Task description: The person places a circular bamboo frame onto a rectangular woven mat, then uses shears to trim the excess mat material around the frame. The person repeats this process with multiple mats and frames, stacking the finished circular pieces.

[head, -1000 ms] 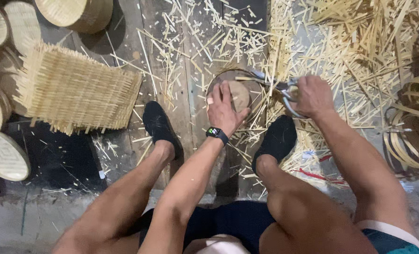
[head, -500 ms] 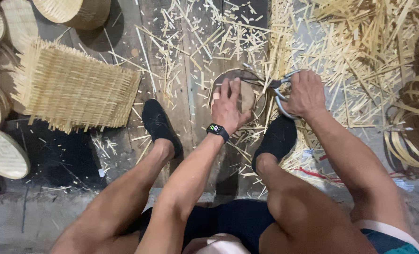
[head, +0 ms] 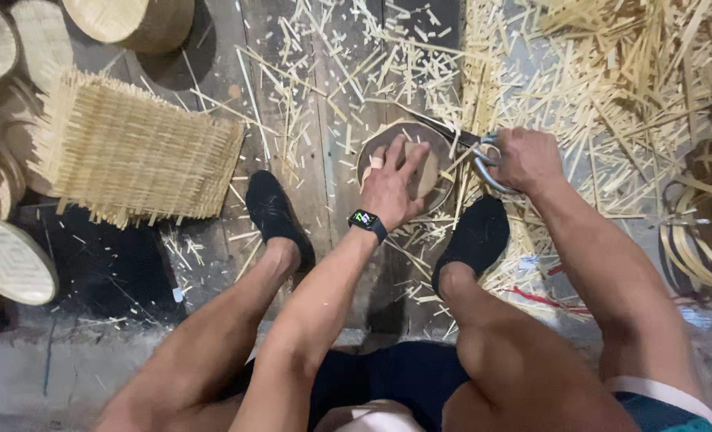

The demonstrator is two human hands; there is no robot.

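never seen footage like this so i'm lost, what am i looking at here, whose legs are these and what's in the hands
There is no machine here. A camera worn on a person's head looks straight down, so you see that person's own bare legs, black shoes and two arms from above.

The left hand, with a watch on its wrist, presses flat on a small round woven piece lying on the floor between the feet. The right hand grips the loop handles of a pair of large scissors, whose blades reach along the round piece's upper edge.

The wooden floor is littered with pale cut strips. To the left lies a square woven mat with ragged ends, and round woven baskets or lids sit along the left edge. Coiled hoops lie at the right.
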